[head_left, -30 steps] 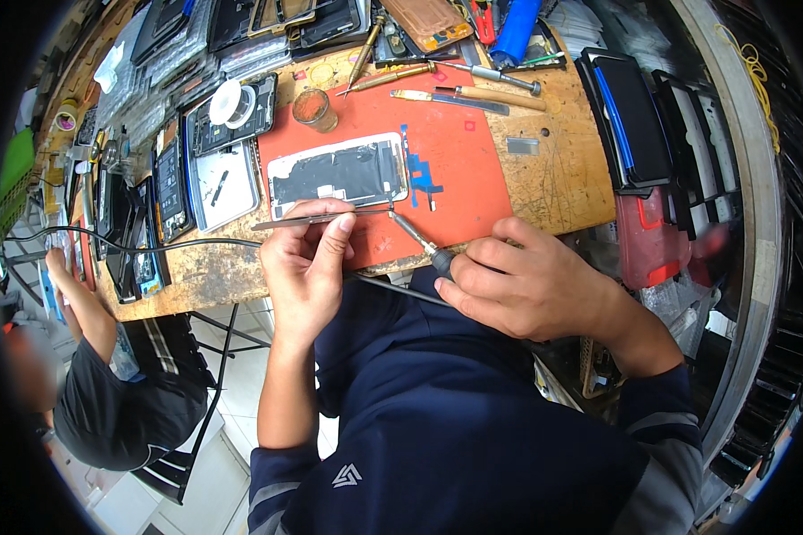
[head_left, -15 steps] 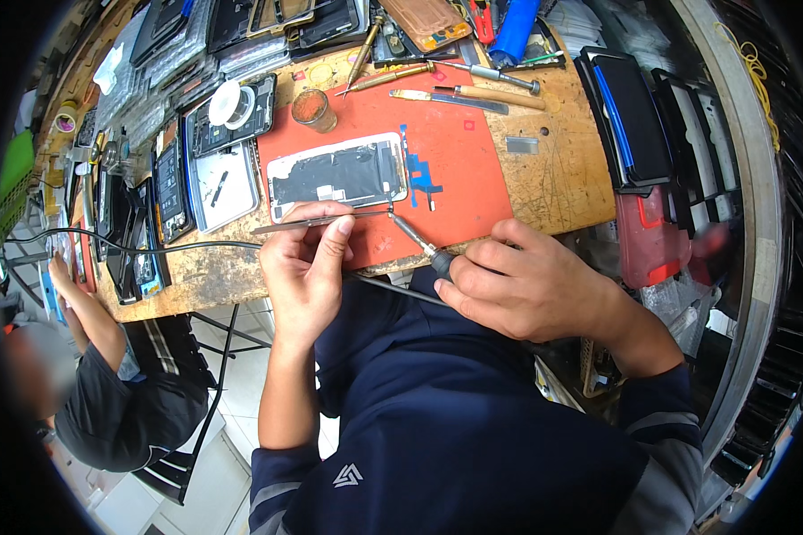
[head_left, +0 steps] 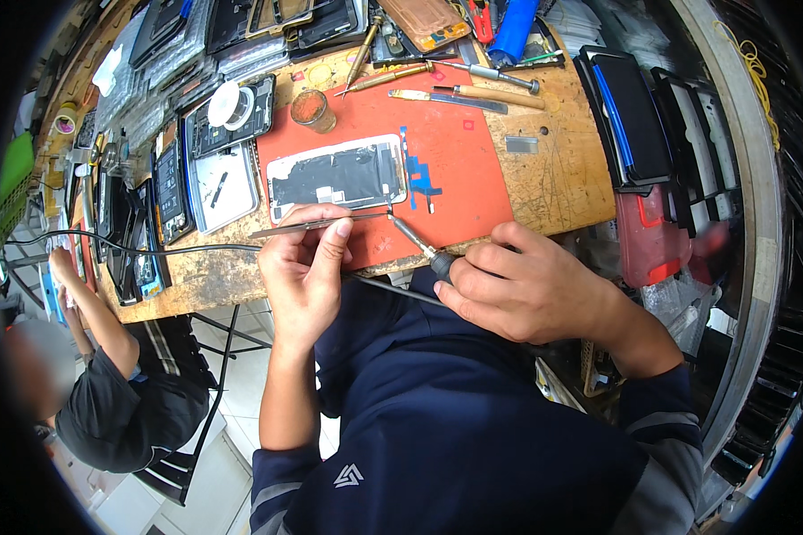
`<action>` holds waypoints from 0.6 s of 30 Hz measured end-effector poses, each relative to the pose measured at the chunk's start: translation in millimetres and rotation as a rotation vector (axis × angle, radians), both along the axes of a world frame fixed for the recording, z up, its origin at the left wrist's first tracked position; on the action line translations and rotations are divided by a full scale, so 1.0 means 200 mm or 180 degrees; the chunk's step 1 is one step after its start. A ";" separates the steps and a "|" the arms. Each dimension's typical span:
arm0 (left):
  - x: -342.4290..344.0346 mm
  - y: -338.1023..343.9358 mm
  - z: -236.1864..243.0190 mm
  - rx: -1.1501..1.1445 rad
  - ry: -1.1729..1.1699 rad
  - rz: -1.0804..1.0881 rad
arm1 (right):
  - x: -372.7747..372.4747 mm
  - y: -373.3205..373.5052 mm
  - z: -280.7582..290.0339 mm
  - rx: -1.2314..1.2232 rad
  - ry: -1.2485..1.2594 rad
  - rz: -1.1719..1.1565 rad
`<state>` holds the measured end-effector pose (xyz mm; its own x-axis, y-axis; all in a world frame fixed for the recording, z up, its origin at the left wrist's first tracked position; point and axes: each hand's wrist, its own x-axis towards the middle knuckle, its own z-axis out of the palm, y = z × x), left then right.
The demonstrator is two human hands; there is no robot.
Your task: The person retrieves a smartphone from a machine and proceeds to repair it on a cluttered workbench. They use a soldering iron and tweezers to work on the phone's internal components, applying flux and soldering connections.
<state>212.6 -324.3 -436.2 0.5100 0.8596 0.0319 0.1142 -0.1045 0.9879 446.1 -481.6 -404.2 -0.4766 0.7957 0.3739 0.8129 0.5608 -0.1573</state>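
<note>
Far left, another person (head_left: 120, 406) in a dark shirt sits at the counter (head_left: 219, 278), arms up on it. Next, opened dark phones (head_left: 172, 192) crowd the counter, black cable (head_left: 187, 246) running across in front. White spool (head_left: 230, 104) sits on an opened dark device (head_left: 196, 135); white panel (head_left: 226, 198) lies just below it. Left hand (head_left: 302, 259) pinches slim dark tweezers (head_left: 366, 215) between thumb and fingers, tips pointing right. Just beyond it, white-framed phone panel (head_left: 332, 174) with dark middle lies flat on the orange mat (head_left: 468, 178), near edge close to the tweezers. Glass cup (head_left: 313, 111) with reddish filling stands behind the panel. Blue tape pieces (head_left: 421, 176) sit just right of it. Soldering iron (head_left: 439, 260) angles up-left, tip right at the tweezers' end; too small to tell if touching. Right hand (head_left: 526, 281) grasps its dark handle, fingers curled. Above, knives (head_left: 455, 101) and screwdrivers (head_left: 393, 78) lie along the mat's far edge. Right end: black frames (head_left: 632, 125) stacked over a red translucent box (head_left: 647, 236).
</note>
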 end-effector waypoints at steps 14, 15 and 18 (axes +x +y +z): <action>-0.01 -0.01 0.00 -0.0067 -0.0036 -0.0032 | -0.01 0.00 0.00 0.0006 0.0019 -0.0017; -0.01 -0.01 0.00 -0.0076 -0.0033 -0.0029 | -0.01 0.00 0.00 0.0008 0.0018 -0.0018; -0.01 -0.01 0.01 -0.0114 -0.0012 -0.0019 | 0.00 0.00 0.00 -0.0008 0.0026 -0.0029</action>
